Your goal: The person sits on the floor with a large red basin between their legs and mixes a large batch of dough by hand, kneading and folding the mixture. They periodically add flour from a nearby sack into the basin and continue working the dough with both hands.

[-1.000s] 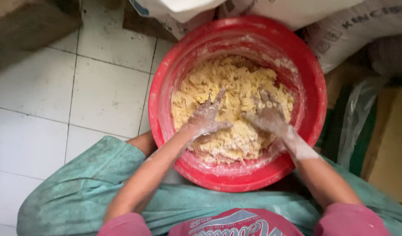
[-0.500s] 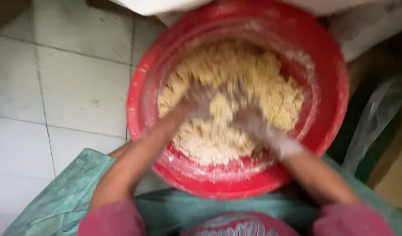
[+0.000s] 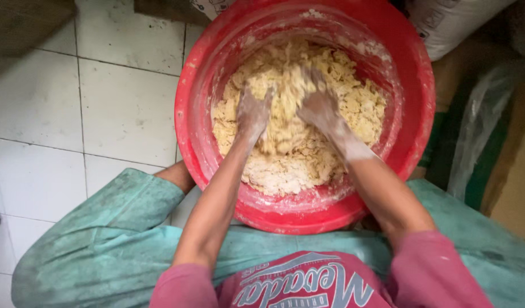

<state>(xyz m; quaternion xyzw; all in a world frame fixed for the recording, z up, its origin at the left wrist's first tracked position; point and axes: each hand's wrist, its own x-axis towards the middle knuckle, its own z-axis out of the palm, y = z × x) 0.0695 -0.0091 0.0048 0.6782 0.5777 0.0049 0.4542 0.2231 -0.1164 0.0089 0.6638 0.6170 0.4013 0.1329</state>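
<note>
A big red plastic basin (image 3: 189, 114) stands on the floor between my knees, filled with crumbly pale-yellow dough (image 3: 297, 148). Flour coats both of my hands, which are buried in the dough near the middle of the basin. My left hand (image 3: 252, 111) presses into the dough with its fingers curled in the mass. Beside it, my right hand (image 3: 319, 105) also grips a lump, which rises between the two hands. The fingertips of both hands are hidden in the dough. Flour dust covers the basin's inner wall.
White floor tiles (image 3: 120, 108) lie to the left of the basin. A white woven sack (image 3: 451, 23) leans at the back right. A clear plastic bag (image 3: 473, 137) and a brown cardboard box (image 3: 516, 188) stand to the right. My teal trouser legs (image 3: 103, 239) flank the basin.
Both hands have moved farther away from me into the middle of the dough and drawn closer together, pushing a lump up between them. The camera has shifted slightly.
</note>
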